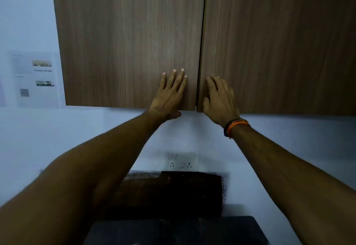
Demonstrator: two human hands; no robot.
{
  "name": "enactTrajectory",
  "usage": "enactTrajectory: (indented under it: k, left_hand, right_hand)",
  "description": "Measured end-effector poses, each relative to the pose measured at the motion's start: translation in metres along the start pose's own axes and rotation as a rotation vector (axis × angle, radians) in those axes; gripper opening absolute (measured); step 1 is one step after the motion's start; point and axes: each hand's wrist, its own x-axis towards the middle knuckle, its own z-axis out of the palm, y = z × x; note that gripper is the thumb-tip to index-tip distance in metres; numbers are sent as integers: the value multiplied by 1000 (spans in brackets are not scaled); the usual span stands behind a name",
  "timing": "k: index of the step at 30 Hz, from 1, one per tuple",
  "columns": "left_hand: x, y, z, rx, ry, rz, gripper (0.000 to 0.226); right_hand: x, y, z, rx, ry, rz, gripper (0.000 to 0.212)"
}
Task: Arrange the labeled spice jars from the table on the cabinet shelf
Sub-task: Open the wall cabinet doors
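A wall cabinet with two brown wood-grain doors fills the upper view, and both doors are closed. My left hand lies flat with straight fingers on the lower right corner of the left door, its thumb under the bottom edge. My right hand rests on the lower left corner of the right door, fingers slightly bent against the wood near the gap between the doors. The shelf is hidden behind the doors. No spice jars are in view.
Below the cabinet a white socket plate sits on the pale wall. A dark counter surface with a dark backsplash lies at the bottom. Printed sheets hang on the wall at the left.
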Motion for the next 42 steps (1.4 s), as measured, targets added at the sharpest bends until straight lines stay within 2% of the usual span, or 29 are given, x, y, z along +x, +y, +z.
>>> enactTrajectory:
  k: [7,15,18,22,25,28,32,37,40,42]
  left_hand:
    - [21,-12,15,219,58,94,144]
    - [13,-13,7,213,136,135,151]
    - [3,-13,-1,177,184,143,151]
    - [-16,-13,-16,181,241,161,147]
    - [-30,-9,-27,178,259,178,145]
    - [-44,-4,-38,142,218,134,144]
    - [-70,5,-57,3,175,26,132]
    - [-107,33,-88,-379,350,-134,121]
    - [-122,36,-108,-434,430,-247,107]
    - [-135,31,-121,-441,465,-277,107]
  right_hand:
    - [25,-5,2,5,45,6,67]
    - [46,-8,-8,119,141,-22,61]
    - [57,-18,-14,290,145,20,59]
    - [71,-40,-30,708,140,179,53]
    - [77,-58,-44,929,130,253,39]
    - [77,-72,-53,1166,161,357,28]
    - [62,-83,-66,1201,234,363,31]
    - [32,-116,-98,1249,309,314,35]
    - [14,-133,-114,1242,363,200,35]
    - [4,-143,-124,1234,387,119,35]
